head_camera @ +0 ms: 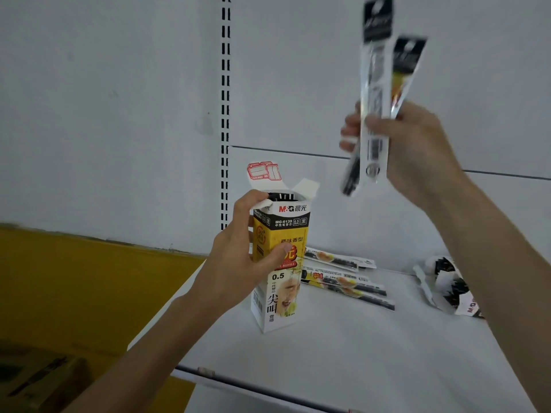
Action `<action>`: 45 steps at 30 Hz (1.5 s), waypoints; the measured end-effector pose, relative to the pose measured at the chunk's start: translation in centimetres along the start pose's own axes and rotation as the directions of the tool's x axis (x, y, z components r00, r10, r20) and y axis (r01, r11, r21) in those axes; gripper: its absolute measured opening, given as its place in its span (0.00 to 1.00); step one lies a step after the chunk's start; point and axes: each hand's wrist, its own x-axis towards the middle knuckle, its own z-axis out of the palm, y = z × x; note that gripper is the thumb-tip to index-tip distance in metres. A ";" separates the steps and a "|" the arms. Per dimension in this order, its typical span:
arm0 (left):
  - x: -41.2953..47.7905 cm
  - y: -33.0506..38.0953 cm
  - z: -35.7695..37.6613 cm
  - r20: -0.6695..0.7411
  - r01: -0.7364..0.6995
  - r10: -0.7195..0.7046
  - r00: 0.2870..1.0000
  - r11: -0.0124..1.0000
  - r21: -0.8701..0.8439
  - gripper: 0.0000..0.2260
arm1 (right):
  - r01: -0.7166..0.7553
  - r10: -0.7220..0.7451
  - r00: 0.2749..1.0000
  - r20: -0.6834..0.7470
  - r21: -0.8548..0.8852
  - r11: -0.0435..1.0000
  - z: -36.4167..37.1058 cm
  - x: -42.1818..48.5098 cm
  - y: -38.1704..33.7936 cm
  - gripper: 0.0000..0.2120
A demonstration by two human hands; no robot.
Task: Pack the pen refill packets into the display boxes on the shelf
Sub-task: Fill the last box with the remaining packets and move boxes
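Observation:
A tall yellow, black and white display box (pixel 278 290) stands upright on the white shelf (pixel 343 347), its top flaps open and dark packet ends showing inside. My left hand (pixel 238 257) grips the box around its upper part. Up and to the right of the box, my right hand (pixel 408 144) holds a few long pen refill packets (pixel 374 93) upright in the air; they look blurred. Several more refill packets (pixel 346 281) lie flat on the shelf just behind the box.
Another display box (pixel 450 286) lies on its side at the right of the shelf, partly behind my right forearm. A slotted upright (pixel 225 114) runs up the white back wall. A yellow floor and a cardboard carton (pixel 32 380) are at lower left.

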 end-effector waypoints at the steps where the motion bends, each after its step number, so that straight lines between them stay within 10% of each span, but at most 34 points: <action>1: 0.0 0.0 0.0 0.004 -0.002 0.002 1.000 1.000 0.002 0.28 | 0.063 -0.063 0.998 0.000 0.080 0.995 0.6 0.2 -1.0 0.08; 13: 0.1 0.4 -0.2 0.034 0.018 -0.018 0.999 1.000 0.023 0.28 | -0.132 0.120 0.983 0.139 0.081 0.988 5.4 0.4 3.5 0.08; 19: 0.1 0.4 -0.1 0.038 0.033 -0.034 0.999 0.999 0.038 0.27 | -0.199 0.293 0.888 0.356 -0.277 0.940 3.8 0.1 4.5 0.08; 24: 0.2 0.4 0.0 0.012 0.019 -0.019 1.000 0.999 0.027 0.27 | -0.166 0.167 0.947 0.276 -0.028 0.986 4.2 -0.5 5.5 0.08; 34: 0.3 0.6 0.3 0.035 -0.015 0.013 0.999 0.999 0.034 0.28 | -0.307 0.395 0.853 0.341 -0.284 0.908 3.0 -1.2 6.6 0.14; 45: 1.0 1.0 0.5 0.120 -0.023 0.016 0.993 0.998 0.059 0.27 | -0.052 0.253 0.897 0.363 -0.483 0.874 3.8 0.3 2.5 0.10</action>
